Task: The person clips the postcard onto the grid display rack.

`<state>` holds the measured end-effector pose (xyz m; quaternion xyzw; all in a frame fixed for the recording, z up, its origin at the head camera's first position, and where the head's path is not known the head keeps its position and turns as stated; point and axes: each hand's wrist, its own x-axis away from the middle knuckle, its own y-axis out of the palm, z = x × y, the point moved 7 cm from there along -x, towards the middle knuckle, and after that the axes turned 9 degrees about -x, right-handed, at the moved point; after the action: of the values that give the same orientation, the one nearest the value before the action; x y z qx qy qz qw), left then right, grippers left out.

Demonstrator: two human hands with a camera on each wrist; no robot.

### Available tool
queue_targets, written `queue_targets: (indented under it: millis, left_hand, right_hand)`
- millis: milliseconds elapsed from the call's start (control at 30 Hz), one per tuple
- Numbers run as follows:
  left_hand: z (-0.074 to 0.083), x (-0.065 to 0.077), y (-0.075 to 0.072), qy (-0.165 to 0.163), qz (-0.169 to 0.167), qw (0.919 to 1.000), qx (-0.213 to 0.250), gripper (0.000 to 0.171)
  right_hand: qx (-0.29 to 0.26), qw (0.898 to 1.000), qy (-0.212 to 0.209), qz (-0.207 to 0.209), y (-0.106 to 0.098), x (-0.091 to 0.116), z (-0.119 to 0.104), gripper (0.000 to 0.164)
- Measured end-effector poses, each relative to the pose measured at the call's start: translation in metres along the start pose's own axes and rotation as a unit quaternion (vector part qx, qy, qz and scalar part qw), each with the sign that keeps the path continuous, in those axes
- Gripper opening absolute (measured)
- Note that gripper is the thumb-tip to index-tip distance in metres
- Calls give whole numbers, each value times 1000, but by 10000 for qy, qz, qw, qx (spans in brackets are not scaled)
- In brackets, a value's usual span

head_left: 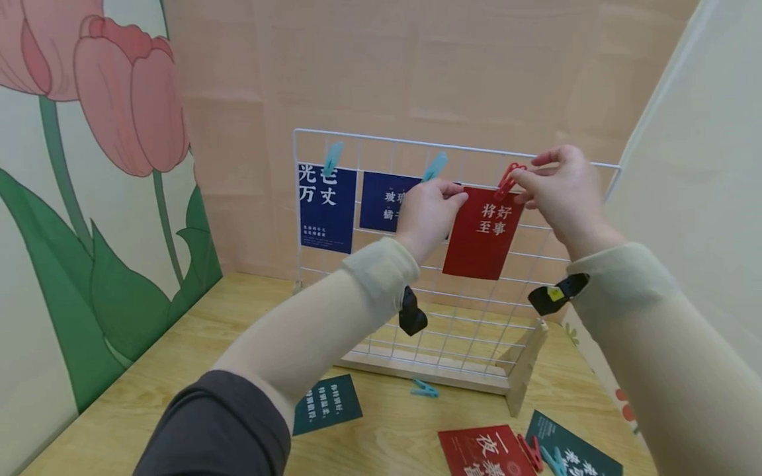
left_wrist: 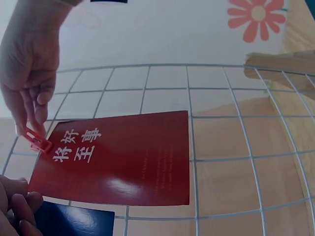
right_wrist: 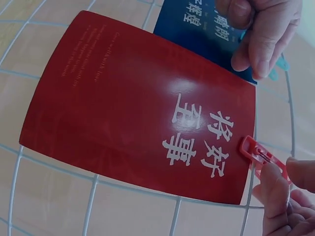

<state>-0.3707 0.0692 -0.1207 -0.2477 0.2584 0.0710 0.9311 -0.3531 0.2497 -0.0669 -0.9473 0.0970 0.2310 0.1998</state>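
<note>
Against the grid (head_left: 393, 139), the red card (head_left: 476, 244) stands lengthwise near upright, lettered end up, leaning right. A blue card (head_left: 374, 198) is partly hidden by the left hand (head_left: 427, 215), its grip unclear at the red card's upper-left corner; the right hand (head_left: 565, 195) pinches the clip (head_left: 506, 185) on the top edge.
</note>
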Motion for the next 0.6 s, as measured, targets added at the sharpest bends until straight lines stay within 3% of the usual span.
queue_targets:
  millis: [200,367,600]
  left_hand:
    - [-6,5,0,100,3,9993,363,19]
    - [-15,17,-3,248,-29,9983,531,19]
    - [-42,41,-6,234,-92,9966,787,18]
  right_hand:
    - [192,9997,-100,121,-5,7,0,53]
    - [245,9977,-454,436,-19,21,3,40]
    - [171,9939,-835,698,-35,52,22,22]
